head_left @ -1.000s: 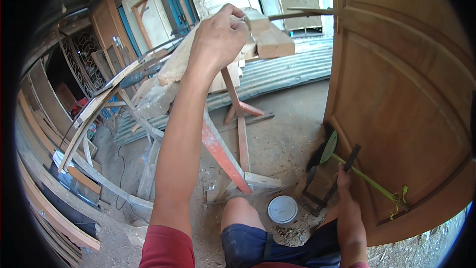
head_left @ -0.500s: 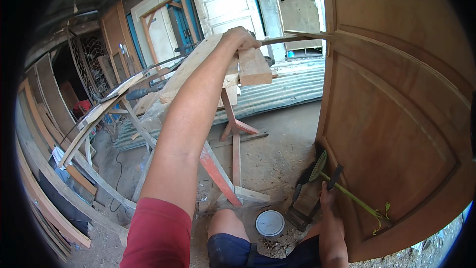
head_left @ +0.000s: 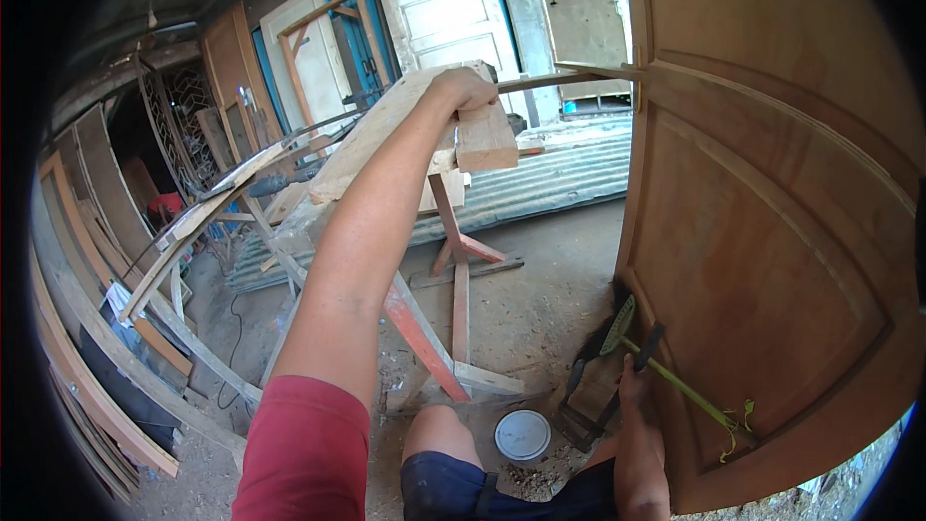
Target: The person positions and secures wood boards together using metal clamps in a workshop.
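My left hand [head_left: 463, 91] is stretched far forward over the bench, its fingers curled round the near end of a thin wooden strip [head_left: 555, 82]. That strip reaches right to the edge of a brown panelled door [head_left: 752, 222]. Beneath the hand lies a short wooden block [head_left: 487, 147], beside a thick plank [head_left: 371, 140]. Low on the right, my right hand [head_left: 633, 386] is closed round a dark bar [head_left: 649, 345] next to the door's face. Close by it, a green long-handled tool [head_left: 683, 381] with a fan-shaped head leans on the door.
A wooden trestle with a red-painted leg [head_left: 424, 342] supports the plank. A round white lid [head_left: 523, 434] lies by my knees. Curved timber framing [head_left: 183, 222] and stacked boards [head_left: 106, 367] fill the left. Corrugated sheets [head_left: 559, 159] and a white door [head_left: 449, 10] are behind.
My left hand has sunk slightly towards the block, and the strip's near end is a little lower. My right hand still grips the dark bar. The whole view has shifted slightly.
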The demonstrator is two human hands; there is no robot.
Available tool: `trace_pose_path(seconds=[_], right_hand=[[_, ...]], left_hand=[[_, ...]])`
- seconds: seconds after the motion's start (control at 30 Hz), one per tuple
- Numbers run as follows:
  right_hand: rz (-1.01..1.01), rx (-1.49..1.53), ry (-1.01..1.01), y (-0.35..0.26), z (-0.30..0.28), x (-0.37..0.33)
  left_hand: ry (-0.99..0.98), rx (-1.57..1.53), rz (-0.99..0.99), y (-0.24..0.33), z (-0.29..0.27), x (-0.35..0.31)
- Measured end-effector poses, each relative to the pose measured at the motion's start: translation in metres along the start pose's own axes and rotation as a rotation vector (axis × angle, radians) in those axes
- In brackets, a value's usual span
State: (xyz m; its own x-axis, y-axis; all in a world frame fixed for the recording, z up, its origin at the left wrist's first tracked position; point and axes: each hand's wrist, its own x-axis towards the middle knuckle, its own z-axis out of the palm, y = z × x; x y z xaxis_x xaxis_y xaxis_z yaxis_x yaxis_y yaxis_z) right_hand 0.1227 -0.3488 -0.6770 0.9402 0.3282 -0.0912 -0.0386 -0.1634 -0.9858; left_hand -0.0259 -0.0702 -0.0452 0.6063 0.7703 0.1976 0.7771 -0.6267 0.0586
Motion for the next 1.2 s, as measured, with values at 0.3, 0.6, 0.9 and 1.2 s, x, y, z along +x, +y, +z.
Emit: trace_pose_path(seconds=[0.3, 0.6, 0.9, 1.2], right_hand=[[-0.039, -0.033, 0.028, 0.038, 0.003, 0.029], [0.013, -0.013, 0.031, 0.007, 0.004, 0.001], [0.033, -0.081, 0.049, 0.009, 0.002, 0.008], [0.085, -0.236, -0.161, -0.008, 0.009, 0.006]], left_hand=[[0.013, -0.322, -0.077, -0.087, -0.014, 0.038], [-0.009, 0.182, 0.157, -0.080, 0.005, 0.015], [0.032, 0.263, 0.177, -0.089, 0.006, 0.018], [0.147, 0.232, 0.297, -0.112, 0.010, 0.021]])
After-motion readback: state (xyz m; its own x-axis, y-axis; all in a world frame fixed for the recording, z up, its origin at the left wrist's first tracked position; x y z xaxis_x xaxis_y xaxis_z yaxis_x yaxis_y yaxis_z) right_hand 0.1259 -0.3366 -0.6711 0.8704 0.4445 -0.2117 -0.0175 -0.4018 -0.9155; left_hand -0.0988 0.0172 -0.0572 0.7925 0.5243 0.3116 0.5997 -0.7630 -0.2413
